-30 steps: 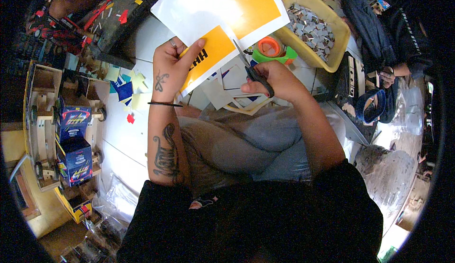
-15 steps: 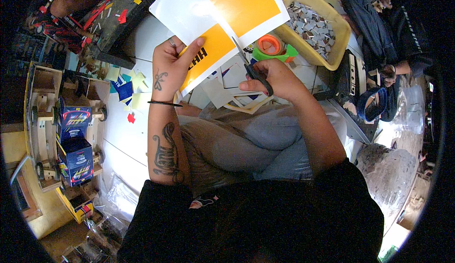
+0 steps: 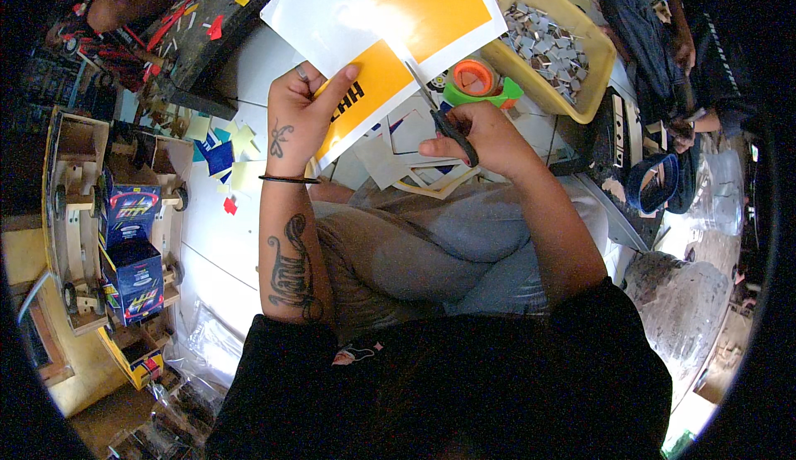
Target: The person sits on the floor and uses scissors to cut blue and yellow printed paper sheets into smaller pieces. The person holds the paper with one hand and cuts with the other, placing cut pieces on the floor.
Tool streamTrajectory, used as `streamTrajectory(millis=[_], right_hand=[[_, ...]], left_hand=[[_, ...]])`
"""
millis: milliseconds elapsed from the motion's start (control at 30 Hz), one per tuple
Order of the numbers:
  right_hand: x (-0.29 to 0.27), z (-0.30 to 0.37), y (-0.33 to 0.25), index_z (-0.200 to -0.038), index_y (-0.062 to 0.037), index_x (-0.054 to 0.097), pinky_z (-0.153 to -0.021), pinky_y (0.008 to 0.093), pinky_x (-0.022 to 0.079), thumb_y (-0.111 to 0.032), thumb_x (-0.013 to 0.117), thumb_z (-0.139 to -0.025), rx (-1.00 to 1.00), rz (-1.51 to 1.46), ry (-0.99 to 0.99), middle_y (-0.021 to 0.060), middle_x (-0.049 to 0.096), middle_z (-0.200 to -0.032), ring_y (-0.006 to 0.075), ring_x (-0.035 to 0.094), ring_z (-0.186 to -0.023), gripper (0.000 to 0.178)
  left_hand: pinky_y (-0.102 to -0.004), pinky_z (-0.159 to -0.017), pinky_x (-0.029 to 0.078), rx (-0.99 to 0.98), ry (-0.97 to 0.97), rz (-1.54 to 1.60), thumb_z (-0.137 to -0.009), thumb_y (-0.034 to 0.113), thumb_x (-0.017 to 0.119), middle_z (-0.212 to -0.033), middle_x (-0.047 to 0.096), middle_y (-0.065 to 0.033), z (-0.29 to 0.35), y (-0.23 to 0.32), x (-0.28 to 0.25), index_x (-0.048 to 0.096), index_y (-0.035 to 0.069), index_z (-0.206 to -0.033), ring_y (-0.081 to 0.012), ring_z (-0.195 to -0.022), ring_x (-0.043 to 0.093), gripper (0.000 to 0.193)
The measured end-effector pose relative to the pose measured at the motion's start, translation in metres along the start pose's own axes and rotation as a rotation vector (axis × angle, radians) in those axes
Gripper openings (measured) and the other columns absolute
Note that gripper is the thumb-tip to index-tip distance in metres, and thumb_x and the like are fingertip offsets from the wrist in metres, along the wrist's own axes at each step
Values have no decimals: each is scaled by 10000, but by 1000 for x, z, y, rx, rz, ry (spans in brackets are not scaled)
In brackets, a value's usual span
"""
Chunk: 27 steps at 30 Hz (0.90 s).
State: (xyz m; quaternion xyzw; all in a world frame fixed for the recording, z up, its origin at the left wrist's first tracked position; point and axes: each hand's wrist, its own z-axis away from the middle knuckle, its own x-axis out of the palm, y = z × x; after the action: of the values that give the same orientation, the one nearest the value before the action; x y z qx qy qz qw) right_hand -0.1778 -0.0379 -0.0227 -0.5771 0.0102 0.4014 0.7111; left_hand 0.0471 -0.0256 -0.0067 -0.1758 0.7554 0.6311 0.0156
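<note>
Cutting a sheet (image 3: 390, 12) of white-and-orange printed paper w/ scissors (image 3: 439, 112) is the step in hand, judging by how things sit. Left hand (image 3: 303, 120) has its grip closed on the sheet's lower left edge, thumb on top, fingers behind, holding it up over the lap. Right hand (image 3: 485, 137) has its grip closed round the dark scissor handles; blades point up and left, tips at the bottom edge of the sheet, about where the cut line splits the lower orange strip from the rest. Can't tell how wide the blades stand.

Next move prob. calls for feeding the blades further along the orange/white border while the left hand keeps the paper taut and turns it a bit, so the cut stays straight.

Sheet vs. grips: paper lies above and between both hands, left hand touching it, right hand just below its edge, scissors meeting it.

Nearby: roll of orange tape (image 3: 474, 77) on a green holder just beyond the right hand, yellow tub (image 3: 506, 50) of small grey bits behind, paper offcuts (image 3: 414, 162) on the floor under the hands.
</note>
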Motion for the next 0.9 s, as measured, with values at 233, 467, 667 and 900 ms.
streamTrajectory(millis=[233, 467, 667, 900], right_hand=[[4, 0, 0, -610, -30, 566, -422, 228, 332, -468, 746, -572, -47, 15, 71, 3, 493, -497, 89, 456, -452, 475], [6, 0, 0, -613, -30, 559, -438, 229, 337, -475, 756, -555, -32, 5, 79, 0, 492, -514, 93, 449, -467, 490], [6, 0, -3, -614, 0, 577, -573, 313, 452, -551, 727, -524, -31, 56, 95, 108, 581, -593, 210, 569, -562, 578], [12, 6, -3, -613, -24, 555, -453, 241, 353, -503, 752, -541, -49, 48, 124, 14, 480, -502, 113, 453, -474, 523]], left_hand=[[-182, -395, 253, -17, 2, 7, -754, 198, 674, -470, 389, 73, 1, 1, 0, 375, 90, -494, -3, -446, 308, 411], [-172, -397, 274, -10, -47, -32, -758, 184, 668, -487, 448, 56, 3, 7, -2, 411, 83, -514, 4, -447, 346, 369], [-162, -403, 296, -63, -86, -3, -761, 173, 663, -510, 488, 40, 3, 11, -1, 435, 75, -530, 4, -451, 377, 339], [-162, -401, 299, -66, -72, 26, -756, 180, 669, -506, 488, 36, 10, 12, -2, 437, 72, -532, 5, -452, 386, 340]])
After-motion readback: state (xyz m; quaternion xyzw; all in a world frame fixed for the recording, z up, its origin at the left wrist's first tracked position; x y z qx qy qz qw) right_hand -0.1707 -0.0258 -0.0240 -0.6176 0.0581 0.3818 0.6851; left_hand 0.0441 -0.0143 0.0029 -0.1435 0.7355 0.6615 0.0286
